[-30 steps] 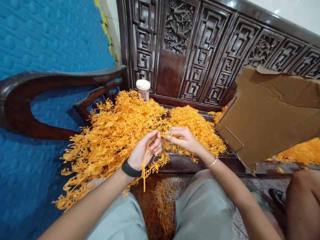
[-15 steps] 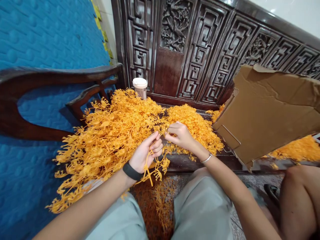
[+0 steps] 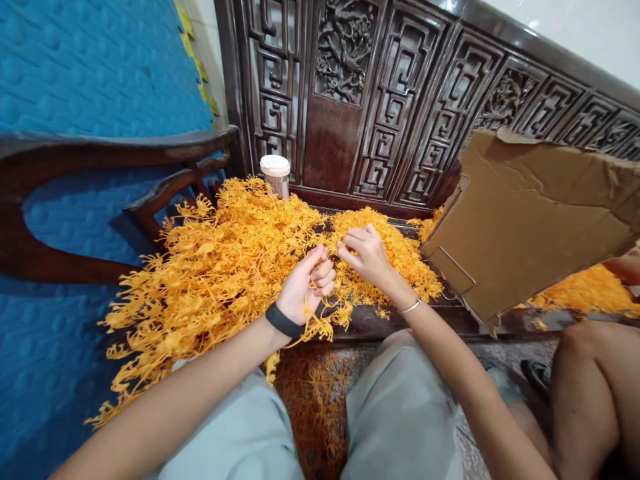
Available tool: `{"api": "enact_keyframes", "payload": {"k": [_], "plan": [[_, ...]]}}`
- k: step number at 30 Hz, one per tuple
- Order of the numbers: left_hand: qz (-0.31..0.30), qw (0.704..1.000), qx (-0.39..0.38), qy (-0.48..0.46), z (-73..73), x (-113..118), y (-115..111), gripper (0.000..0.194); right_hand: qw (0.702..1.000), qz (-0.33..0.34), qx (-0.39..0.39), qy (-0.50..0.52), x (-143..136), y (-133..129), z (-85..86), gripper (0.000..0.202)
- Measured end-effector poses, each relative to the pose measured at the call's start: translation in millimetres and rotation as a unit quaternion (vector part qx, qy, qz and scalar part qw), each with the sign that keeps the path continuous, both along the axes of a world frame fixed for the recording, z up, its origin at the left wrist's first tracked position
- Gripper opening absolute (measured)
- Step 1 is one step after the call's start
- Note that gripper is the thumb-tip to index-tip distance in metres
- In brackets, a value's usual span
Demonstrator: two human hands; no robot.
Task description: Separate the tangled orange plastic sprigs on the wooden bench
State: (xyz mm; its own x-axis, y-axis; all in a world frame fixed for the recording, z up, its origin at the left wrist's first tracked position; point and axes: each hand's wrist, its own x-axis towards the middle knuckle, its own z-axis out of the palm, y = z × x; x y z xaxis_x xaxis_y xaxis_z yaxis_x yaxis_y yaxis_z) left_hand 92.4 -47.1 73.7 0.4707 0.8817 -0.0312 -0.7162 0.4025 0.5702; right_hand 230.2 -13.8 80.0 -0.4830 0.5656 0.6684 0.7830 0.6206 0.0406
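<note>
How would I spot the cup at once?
Find the carved wooden bench back. At its foot, behind the orange sprig pile, stands the cup: the only white-lidded, upright, smooth thing among tangled orange plastic.

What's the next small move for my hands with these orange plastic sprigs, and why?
Probably draw the right hand back toward the left hand with one sprig. The left hand already grips a bunch of sprigs hanging below the palm, while the right hand's fingers pinch at the loose pile on the bench.
</note>
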Motion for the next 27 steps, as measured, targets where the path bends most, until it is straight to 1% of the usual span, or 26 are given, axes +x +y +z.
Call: {"api": "enact_keyframes", "payload": {"k": [2,4,6,8,9,10,12,13,15,17,19,21,24,27], "plan": [[0.001,1.000,0.016,-0.006,1.7,2.8,3.1,0.028,1.000,-0.003,0.011,0.004,-0.5,2.6,3.0,0.034],[0.005,1.000,0.020,-0.010,2.1,3.0,2.1,0.029,0.999,-0.020,0.023,0.035,9.1,9.9,6.5,0.033],[0.006,1.000,0.004,-0.014,1.9,-1.0,-5.6,0.031,0.989,-0.079,0.034,0.121,34.2,20.8,9.2,0.032],[-0.009,1.000,-0.021,-0.014,0.9,-9.0,-19.4,0.034,0.953,-0.175,0.039,0.243,70.3,32.2,8.7,0.033],[-0.022,0.999,-0.029,-0.010,-0.2,-13.5,-27.3,0.033,0.939,-0.202,0.029,0.275,88.5,37.1,6.7,0.033],[-0.034,0.999,-0.024,-0.006,-2.0,-17.9,-34.8,0.033,0.934,-0.217,0.021,0.284,104.3,41.2,3.3,0.033],[-0.071,0.997,0.002,0.013,-8.0,-24.1,-46.0,0.031,0.939,-0.236,-0.018,0.250,123.9,47.7,-6.1,0.030],[-0.097,0.995,0.015,0.026,-12.1,-25.6,-48.9,0.030,0.944,-0.245,-0.034,0.217,127.0,50.4,-11.3,0.029],[-0.131,0.990,0.025,0.045,-20.9,-25.5,-49.2,0.030,0.948,-0.275,-0.055,0.152,122.7,55.7,-20.0,0.028],[-0.134,0.990,0.021,0.048,-27.5,-23.3,-44.9,0.030,0.944,-0.308,-0.059,0.104,111.8,60.3,-24.4,0.031],[-0.120,0.992,0.022,0.039,-28.9,-21.9,-39.5,0.029,0.940,-0.327,-0.056,0.079,102.4,63.6,-24.9,0.035],[-0.105,0.994,0.032,0.026,-24.5,-23.3,-34.9,0.027,0.940,-0.331,-0.042,0.075,98.0,65.4,-23.8,0.039],[-0.070,0.996,0.056,0.002,-10.9,-32.1,-29.9,0.025,0.935,-0.341,-0.004,0.096,98.8,66.0,-22.7,0.044],[-0.006,0.997,0.068,-0.022,1.0,-44.9,-25.5,0.026,0.930,-0.349,0.029,0.112,101.8,66.0,-23.2,0.046]]}}
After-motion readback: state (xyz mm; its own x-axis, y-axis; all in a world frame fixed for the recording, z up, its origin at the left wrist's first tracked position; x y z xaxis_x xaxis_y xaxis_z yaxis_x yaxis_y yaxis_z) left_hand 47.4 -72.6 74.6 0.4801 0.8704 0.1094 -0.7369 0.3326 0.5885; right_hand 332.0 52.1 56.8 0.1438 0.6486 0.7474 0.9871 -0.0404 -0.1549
